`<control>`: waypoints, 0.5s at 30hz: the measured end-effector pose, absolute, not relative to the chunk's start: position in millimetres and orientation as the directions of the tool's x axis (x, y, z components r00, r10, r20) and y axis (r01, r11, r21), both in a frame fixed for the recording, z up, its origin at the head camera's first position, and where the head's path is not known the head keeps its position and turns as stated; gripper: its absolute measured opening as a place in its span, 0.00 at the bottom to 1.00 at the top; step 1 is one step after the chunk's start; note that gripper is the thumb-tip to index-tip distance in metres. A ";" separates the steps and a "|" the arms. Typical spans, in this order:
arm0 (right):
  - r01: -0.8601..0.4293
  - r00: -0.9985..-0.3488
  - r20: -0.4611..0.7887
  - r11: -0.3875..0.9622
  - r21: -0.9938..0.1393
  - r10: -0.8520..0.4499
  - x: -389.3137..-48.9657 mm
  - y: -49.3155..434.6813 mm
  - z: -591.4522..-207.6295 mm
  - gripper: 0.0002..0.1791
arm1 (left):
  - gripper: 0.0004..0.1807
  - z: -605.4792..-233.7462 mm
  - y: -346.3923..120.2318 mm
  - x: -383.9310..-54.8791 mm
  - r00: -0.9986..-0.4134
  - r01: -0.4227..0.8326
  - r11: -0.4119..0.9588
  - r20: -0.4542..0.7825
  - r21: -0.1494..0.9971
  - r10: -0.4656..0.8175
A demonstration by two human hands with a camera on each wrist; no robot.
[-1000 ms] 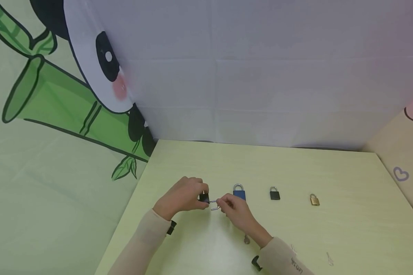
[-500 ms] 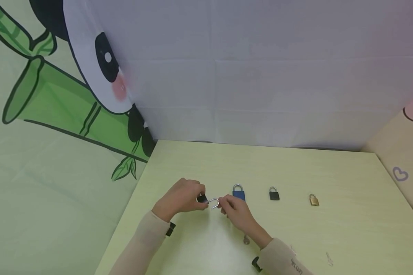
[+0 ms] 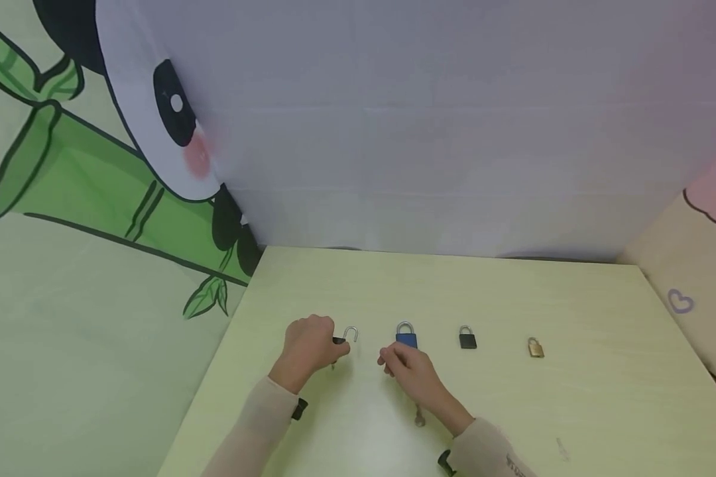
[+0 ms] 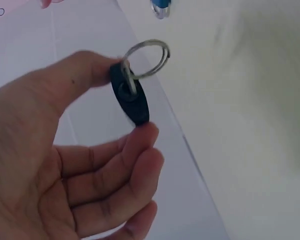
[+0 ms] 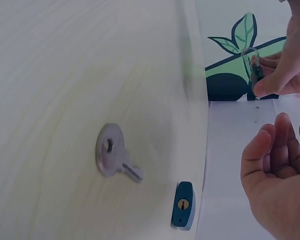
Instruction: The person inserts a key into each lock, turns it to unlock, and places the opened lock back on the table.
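The left hand (image 3: 307, 344) pinched a black padlock (image 4: 130, 97); the right hand (image 3: 414, 373), fingers loosely curled, was near a blue padlock (image 3: 406, 340).

A pale yellow tabletop (image 3: 429, 285) meets a creased greyish-lilac backdrop (image 3: 429, 146), with green bamboo (image 3: 89, 175) pictured at left.

The left hand (image 4: 47, 165) pinches 1 dark padlock (image 4: 136, 109). 1 metal ring (image 4: 165, 56) projects from the padlock's face. 1 blue padlock (image 4: 161, 3) is partly visible at the top edge.
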State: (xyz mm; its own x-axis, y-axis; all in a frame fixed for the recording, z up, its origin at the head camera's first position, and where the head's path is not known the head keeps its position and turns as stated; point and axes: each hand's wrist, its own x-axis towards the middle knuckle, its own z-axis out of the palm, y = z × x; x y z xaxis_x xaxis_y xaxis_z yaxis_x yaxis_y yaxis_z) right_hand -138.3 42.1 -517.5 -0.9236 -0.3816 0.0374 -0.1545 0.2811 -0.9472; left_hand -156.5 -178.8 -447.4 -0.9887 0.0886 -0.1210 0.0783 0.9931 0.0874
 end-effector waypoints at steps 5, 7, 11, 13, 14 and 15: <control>-0.162 -0.923 0.040 0.291 -0.943 -0.382 -137.7 48.6 -518.4 0.17 | 0.21 -458.3 -176.4 -159.6 -0.994 -0.007 0.991 -0.111 0.131 0.008; -0.167 -0.923 0.046 0.292 -0.942 -0.381 -138.1 51.5 -518.7 0.16 | 0.20 -462.9 -176.3 -161.7 -0.994 -0.019 0.991 -0.112 0.131 -0.004; -0.176 -0.923 0.057 0.284 -0.942 -0.381 -139.3 57.0 -519.3 0.16 | 0.20 -472.2 -176.9 -165.9 -0.994 -0.028 0.991 -0.113 0.132 -0.013; -0.177 -0.923 0.060 0.281 -0.943 -0.380 -139.9 59.5 -519.7 0.15 | 0.20 -476.0 -176.9 -167.6 -0.992 -0.033 0.989 -0.124 0.142 -0.015; -0.178 -0.923 0.060 0.283 -0.943 -0.381 -140.2 60.8 -519.9 0.15 | 0.20 -477.9 -177.0 -168.4 -0.991 -0.036 0.988 -0.130 0.149 -0.016; -0.179 -0.923 0.060 0.286 -0.941 -0.381 -140.4 62.0 -520.1 0.16 | 0.20 -480.4 -177.1 -169.3 -0.990 -0.038 0.988 -0.141 0.153 -0.016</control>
State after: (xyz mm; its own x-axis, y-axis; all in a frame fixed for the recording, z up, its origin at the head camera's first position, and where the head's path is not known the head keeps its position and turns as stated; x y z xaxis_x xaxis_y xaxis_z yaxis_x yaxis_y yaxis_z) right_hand -140.4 62.0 -520.1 -0.9227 -0.3807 0.0600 -0.1793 0.2863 -0.9412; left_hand -169.3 -177.1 -480.4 -0.9899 -0.0163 -0.1406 -0.0380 0.9875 0.1530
